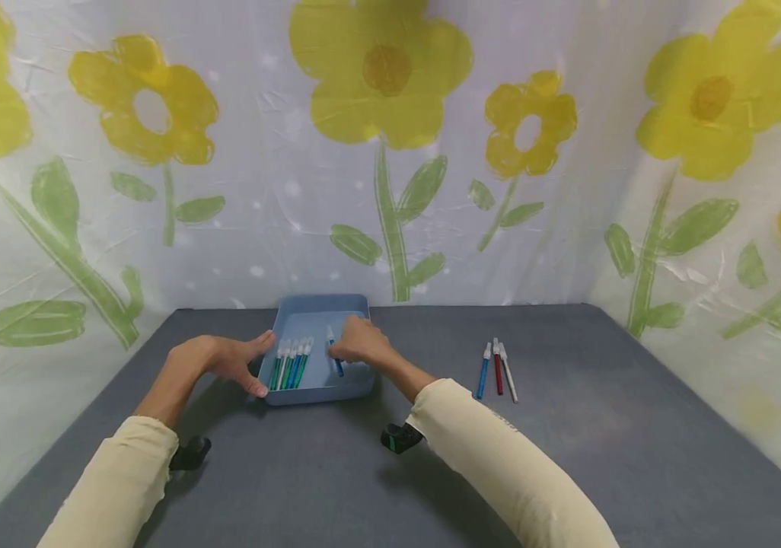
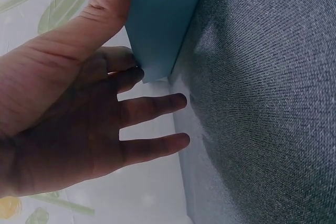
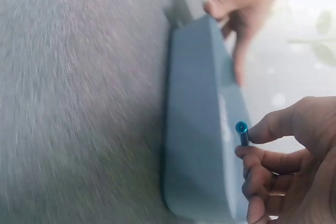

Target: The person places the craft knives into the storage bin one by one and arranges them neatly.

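Note:
A shallow blue tray point(image 1: 322, 393) lies on the table, and my left hand point(image 1: 236, 360) steadies its left side. In the left wrist view, the thumb and index finger of that hand point(image 2: 79, 87) touch the tray, while its other fingers stretch out straight. Over the tray's right half, my right hand point(image 1: 359, 340) pinches a slim blue pen-like tool point(image 1: 339, 369) with a pale cap between thumb and fingers. Its shiny round blue end point(image 3: 241, 127) faces the right wrist camera. Several similar green, blue and pale capped tools point(image 1: 290, 365) lie side by side in the tray's left half.
To the right of the tray, three more slim capped tools lie on the grey table point(image 1: 589, 426): one blue point(image 1: 482, 373), one red point(image 1: 498, 371) and one white point(image 1: 509, 377). A flowered curtain point(image 1: 260, 190) encloses the table at the back and sides.

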`<state>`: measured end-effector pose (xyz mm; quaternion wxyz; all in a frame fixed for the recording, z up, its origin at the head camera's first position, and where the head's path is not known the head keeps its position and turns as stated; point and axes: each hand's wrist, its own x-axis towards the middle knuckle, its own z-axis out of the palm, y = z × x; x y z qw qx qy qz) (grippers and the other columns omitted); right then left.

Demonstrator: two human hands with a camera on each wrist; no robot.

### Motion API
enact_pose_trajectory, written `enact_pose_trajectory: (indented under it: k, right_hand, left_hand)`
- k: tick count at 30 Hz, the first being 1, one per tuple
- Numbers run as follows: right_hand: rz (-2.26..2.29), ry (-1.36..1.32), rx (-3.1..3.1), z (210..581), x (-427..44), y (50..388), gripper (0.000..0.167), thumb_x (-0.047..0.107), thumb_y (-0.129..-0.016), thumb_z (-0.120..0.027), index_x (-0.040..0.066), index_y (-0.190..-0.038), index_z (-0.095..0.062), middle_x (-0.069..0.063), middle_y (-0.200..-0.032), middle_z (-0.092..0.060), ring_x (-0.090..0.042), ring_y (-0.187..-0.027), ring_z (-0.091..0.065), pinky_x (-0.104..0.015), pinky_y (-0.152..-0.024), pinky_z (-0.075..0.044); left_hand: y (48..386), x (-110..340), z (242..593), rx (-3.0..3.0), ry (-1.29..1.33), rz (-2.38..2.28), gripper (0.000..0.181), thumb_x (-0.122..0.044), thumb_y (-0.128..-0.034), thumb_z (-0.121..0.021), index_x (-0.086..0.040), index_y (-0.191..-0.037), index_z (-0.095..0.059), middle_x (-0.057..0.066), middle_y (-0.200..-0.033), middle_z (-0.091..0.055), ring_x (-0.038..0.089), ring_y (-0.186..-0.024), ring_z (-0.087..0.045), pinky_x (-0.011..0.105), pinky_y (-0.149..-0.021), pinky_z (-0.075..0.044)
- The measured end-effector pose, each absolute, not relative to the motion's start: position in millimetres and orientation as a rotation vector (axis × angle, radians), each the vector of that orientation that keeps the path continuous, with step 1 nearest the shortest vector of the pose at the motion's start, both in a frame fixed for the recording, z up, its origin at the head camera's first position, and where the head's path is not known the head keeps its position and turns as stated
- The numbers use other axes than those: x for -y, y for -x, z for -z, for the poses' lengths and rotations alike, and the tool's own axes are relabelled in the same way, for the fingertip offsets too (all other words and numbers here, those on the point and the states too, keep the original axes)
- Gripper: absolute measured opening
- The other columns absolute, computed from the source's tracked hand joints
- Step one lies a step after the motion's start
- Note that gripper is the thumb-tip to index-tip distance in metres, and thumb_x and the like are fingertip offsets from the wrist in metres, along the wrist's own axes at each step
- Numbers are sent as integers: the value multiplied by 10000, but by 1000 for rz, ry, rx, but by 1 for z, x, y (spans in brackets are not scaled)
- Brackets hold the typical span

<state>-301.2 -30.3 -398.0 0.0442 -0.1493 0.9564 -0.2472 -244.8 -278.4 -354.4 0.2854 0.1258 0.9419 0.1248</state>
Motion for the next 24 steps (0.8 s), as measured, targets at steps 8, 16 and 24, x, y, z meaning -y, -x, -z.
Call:
enact_pose_trajectory:
  k: [8, 16, 24]
  right_hand:
    - [760, 496, -2911, 419, 61, 300, 386, 72, -790, -566, 175, -534, -297, 32, -531, -216, -152, -514, -168, -328, -499, -208]
    - [677, 533, -2915, 406, 78, 270, 460, 251, -921, -788, 153, -612, -461, 41, -588, -390, -118, -534, -353, -289, -513, -335]
    - [616, 600, -2867, 388, 77, 246, 295, 225, -966, -770, 83, -754, -623, 17, -646, -533, -108, -581, -459, -272, -604, -420]
  left_hand:
    - [251, 276, 352, -2528, -349, -289, 1328, -565, -865, -800, -2, -1659, 104, 309, -1710, 166, 573, -1579, -96, 699, -1221, -240]
    - [248, 279, 352, -2527, -351, -312, 1331, -543, -862, -813, 7, -1656, 103, 316, -1706, 165, 575, -1581, -58, 704, -1229, -212]
    - [245, 280, 355, -2520, -345, -317, 1339, -563, -855, -811, 4, -1659, 96, 306, -1712, 162, 567, -1586, -44, 700, -1234, -206]
